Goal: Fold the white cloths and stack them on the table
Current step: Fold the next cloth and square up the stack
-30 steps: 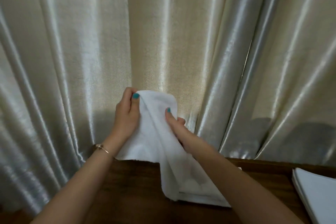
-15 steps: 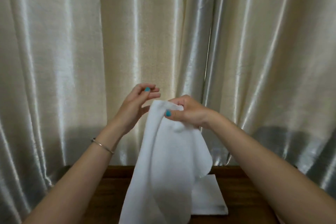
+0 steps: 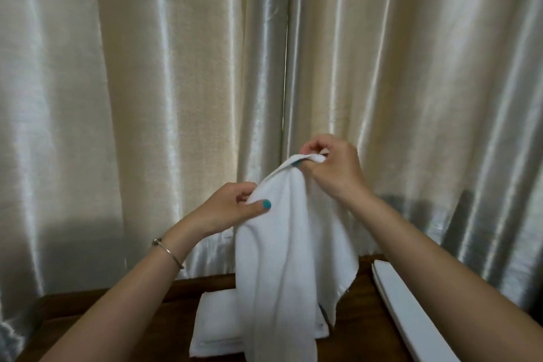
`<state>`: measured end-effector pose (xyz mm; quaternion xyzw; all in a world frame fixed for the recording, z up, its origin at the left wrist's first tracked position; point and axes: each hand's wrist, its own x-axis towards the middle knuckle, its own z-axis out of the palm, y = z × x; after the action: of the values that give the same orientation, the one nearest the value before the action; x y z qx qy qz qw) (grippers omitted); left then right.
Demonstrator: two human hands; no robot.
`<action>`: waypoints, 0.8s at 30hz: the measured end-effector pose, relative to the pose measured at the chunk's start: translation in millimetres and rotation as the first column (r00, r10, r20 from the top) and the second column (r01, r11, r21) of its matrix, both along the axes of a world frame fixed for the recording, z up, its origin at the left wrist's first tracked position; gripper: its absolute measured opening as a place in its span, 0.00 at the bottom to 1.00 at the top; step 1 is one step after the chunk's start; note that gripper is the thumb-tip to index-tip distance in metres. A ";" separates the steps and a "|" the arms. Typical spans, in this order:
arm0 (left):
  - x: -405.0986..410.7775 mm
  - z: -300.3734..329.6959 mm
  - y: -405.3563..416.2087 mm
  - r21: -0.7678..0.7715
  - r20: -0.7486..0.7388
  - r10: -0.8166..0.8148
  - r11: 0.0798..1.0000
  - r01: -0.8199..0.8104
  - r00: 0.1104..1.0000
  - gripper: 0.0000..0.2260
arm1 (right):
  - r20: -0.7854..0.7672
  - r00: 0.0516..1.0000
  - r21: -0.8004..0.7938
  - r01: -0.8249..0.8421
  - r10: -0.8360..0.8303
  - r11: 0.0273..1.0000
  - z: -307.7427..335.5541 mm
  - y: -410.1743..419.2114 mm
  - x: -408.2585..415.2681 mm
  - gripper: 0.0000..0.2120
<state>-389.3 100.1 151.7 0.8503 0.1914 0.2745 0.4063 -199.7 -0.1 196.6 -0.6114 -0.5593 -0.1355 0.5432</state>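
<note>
A white cloth (image 3: 282, 258) hangs unfolded in the air above the dark wooden table (image 3: 361, 314). My right hand (image 3: 335, 170) pinches its top edge at the higher end. My left hand (image 3: 232, 209) pinches the same edge lower and to the left, thumb on the near side. The cloth's lower part drapes down in front of a stack of folded white cloths (image 3: 214, 323) lying flat on the table, hiding the stack's right part.
Shiny cream curtains (image 3: 176, 82) hang close behind the table's far edge. A white flat object (image 3: 411, 311) lies on the table at the right, partly under my right forearm. A thin bracelet (image 3: 169, 251) is on my left wrist.
My right hand has moved right and up with the cloth's edge. My left hand, free half a second ago, now pinches the edge lower left. The view has shifted left.
</note>
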 end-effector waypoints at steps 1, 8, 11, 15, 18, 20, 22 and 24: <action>-3.4 -3.7 7.3 -0.001 -0.044 0.001 1.000 -0.001 0.999 0.11 | 0.178 0.977 0.002 0.116 -0.115 0.993 -0.5 -4.8 8.0 0.02; -11.3 -38.8 31.9 0.040 -0.537 -0.096 0.989 0.139 0.838 0.10 | 0.504 0.760 -0.224 0.574 -0.410 0.788 9.9 -24.8 16.1 0.21; -15.5 -57.1 44.2 0.056 -0.618 -0.062 0.991 0.122 0.784 0.15 | -0.066 0.969 -0.366 0.197 -0.237 0.909 17.5 -21.1 25.2 0.14; -18.0 -77.3 54.2 0.057 -0.689 -0.026 0.994 0.090 0.724 0.13 | -0.551 0.832 -0.213 -0.065 -0.065 0.975 24.9 -19.4 40.6 0.11; -15.9 -88.0 56.1 0.086 -0.724 0.008 0.993 0.079 0.690 0.11 | -0.786 0.616 -0.074 -0.173 0.049 0.982 32.7 -23.1 44.5 0.05; -17.5 -96.8 59.5 0.099 -0.735 0.030 0.993 0.064 0.677 0.12 | -0.882 0.442 0.087 -0.191 0.165 0.978 36.0 -23.7 52.9 0.12; -23.1 -104.7 66.3 0.106 -0.738 0.044 0.993 0.052 0.673 0.11 | -0.890 0.310 0.313 -0.117 0.334 0.943 37.9 -24.3 60.5 0.09; -28.8 -112.3 75.5 0.119 -0.734 0.068 0.992 0.030 0.676 0.10 | -0.849 0.221 0.476 -0.070 0.479 0.876 37.0 -26.7 67.4 0.10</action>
<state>-418.2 175.6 39.4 0.9099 0.3303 -0.0755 0.2395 -132.3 -26.8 233.6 -0.3534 -0.1890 0.2641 0.8773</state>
